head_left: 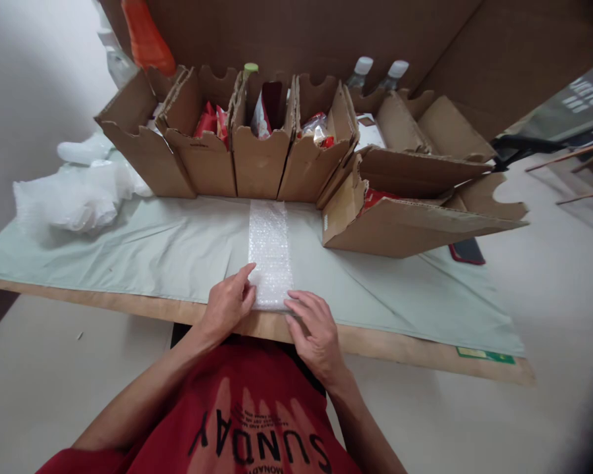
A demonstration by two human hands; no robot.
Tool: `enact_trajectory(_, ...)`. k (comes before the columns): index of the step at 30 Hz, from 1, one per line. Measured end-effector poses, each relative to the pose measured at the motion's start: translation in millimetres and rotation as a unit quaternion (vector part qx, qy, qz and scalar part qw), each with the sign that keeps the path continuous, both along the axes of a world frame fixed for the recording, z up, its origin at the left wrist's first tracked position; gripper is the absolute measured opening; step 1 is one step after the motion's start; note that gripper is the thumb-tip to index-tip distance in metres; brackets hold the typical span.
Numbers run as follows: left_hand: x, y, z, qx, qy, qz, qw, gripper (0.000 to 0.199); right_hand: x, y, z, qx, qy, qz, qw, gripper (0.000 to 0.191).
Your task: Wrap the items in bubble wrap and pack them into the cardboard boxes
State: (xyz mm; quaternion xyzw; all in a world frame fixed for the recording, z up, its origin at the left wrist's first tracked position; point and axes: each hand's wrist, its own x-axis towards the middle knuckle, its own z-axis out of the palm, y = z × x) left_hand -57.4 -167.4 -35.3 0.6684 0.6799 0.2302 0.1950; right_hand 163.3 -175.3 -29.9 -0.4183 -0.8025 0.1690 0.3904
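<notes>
A narrow strip of bubble wrap (269, 253) lies lengthwise on the pale green cloth, its near end close to the table's front edge. My left hand (228, 299) is at the strip's left side near that end, index finger stretched out and thumb apart, with the other fingers partly curled and hidden. On the opposite side my right hand (317, 332) has its fingers spread, the tips at the strip's lower right corner. Neither hand shows anything gripped in it.
Cardboard bins (259, 158) with packets stand in a row behind the strip. Another bin (400, 227) lies to the right, near a dark phone-like object (467, 251). Crumpled bubble wrap (86, 191) is heaped at the left. Bottles (360, 71) and an orange object (148, 39) are behind.
</notes>
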Motion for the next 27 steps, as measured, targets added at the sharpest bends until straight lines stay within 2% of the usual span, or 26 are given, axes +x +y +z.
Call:
enact_trajectory(2,0.7,-2.2,-1.1,0.006,0.029,0.008,1.0,0.048,-1.9,3.3,-2.1,0.027,-0.063,0.017,0.998,0.028)
enact_trajectory(5,1.1,-2.1,-3.7,0.017,0.051,0.003,0.999,0.048,-3.3,7.4,-4.7,0.025,-0.132,0.037,0.99,0.03)
enact_trajectory(10,-2.9,0.0,-4.1,0.068,0.055,-0.022,0.996,0.038,-4.4,14.8,-7.3,0.017,-0.187,0.039,0.981,0.026)
enact_trajectory(12,-8.2,-4.2,-0.5,0.11,0.032,-0.035,0.993,0.033,-5.2,17.4,-7.8,0.029,-0.185,0.035,0.982,0.021)
enact_trajectory(15,-15.9,-16.9,6.3,0.166,-0.003,-0.075,0.983,0.036,-6.7,19.6,-6.6,0.041,-0.166,0.04,0.985,0.016)
enact_trajectory(18,-16.7,-29.3,8.8,0.187,-0.012,-0.139,0.972,0.04,-8.1,19.5,-2.4,0.035,-0.142,0.055,0.988,0.016)
enact_trajectory(20,-13.5,-33.4,6.6,0.19,-0.021,-0.156,0.969,0.035,-8.9,19.5,1.0,0.018,-0.129,0.066,0.989,0.016)
enact_trajectory(27,-8.7,-24.9,-1.1,0.128,-0.086,-0.081,0.985,0.021,-11.2,29.8,0.8,-0.095,-0.077,0.05,0.991,0.02)
